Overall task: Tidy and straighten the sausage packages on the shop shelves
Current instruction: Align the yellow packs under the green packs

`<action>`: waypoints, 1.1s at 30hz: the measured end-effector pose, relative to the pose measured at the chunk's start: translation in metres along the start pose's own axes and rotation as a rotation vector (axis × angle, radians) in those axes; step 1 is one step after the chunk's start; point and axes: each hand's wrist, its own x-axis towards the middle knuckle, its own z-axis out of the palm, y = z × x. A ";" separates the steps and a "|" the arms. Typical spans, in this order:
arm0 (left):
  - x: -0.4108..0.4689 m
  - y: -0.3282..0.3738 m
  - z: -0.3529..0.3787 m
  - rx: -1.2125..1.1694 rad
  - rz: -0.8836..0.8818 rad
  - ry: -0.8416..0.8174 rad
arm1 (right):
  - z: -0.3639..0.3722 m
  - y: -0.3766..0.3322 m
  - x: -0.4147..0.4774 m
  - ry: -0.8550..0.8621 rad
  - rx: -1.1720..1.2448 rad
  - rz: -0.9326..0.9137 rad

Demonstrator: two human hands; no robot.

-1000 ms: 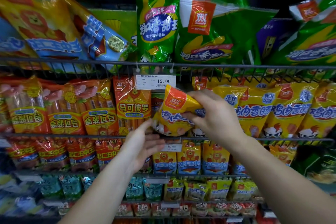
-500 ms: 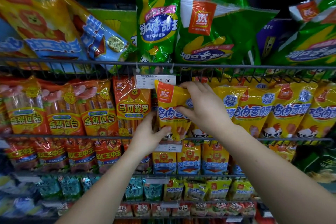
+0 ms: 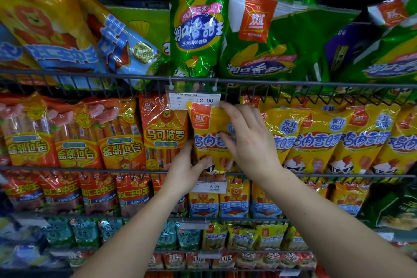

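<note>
A yellow chicken sausage package stands upright on the middle wire shelf, at the left end of a row of like yellow packages. My right hand lies flat on its front, fingers spread. My left hand grips its lower left corner, thumb on the front. An orange package stands just to the left.
Green corn sausage bags lean on the upper shelf behind a wire rail. A 12.00 price tag hangs above the held package, a 9.90 tag below. Upside-down orange packages fill the left; smaller packs line lower shelves.
The yellow package went from tilted and lifted off the row to upright in the row. My left hand came up to its bottom corner; my right hand flattened on its front.
</note>
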 end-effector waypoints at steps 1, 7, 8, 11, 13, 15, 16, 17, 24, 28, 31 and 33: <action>0.002 0.001 0.001 0.048 0.013 -0.007 | 0.002 0.001 0.000 -0.007 -0.020 0.013; 0.015 -0.010 0.013 0.251 -0.042 -0.114 | 0.021 0.000 -0.019 -0.114 -0.234 0.060; 0.017 -0.010 0.015 0.273 -0.056 -0.129 | 0.023 -0.001 -0.022 -0.123 -0.256 0.069; 0.022 -0.010 0.017 0.314 -0.083 -0.153 | 0.025 -0.005 -0.028 -0.115 -0.301 0.059; 0.027 -0.010 0.017 0.331 -0.107 -0.146 | 0.029 -0.006 -0.034 -0.120 -0.308 0.007; 0.032 -0.008 0.015 0.339 -0.124 -0.147 | 0.036 -0.008 -0.040 -0.171 -0.306 -0.031; 0.033 -0.005 0.015 0.344 -0.126 -0.158 | 0.039 -0.008 -0.042 -0.208 -0.306 -0.026; 0.034 -0.004 0.014 0.351 -0.122 -0.170 | 0.042 -0.008 -0.043 -0.245 -0.307 -0.011; 0.033 -0.004 0.008 0.404 -0.112 -0.195 | 0.040 -0.010 -0.033 -0.347 -0.221 0.084; 0.032 -0.002 0.006 0.387 -0.105 -0.183 | 0.040 -0.001 -0.029 -0.364 -0.221 0.089; 0.026 0.005 0.004 0.328 -0.082 -0.162 | 0.042 0.003 -0.030 -0.383 -0.244 0.078; 0.019 0.010 0.002 0.381 -0.041 -0.102 | 0.045 0.005 -0.030 -0.395 -0.287 0.064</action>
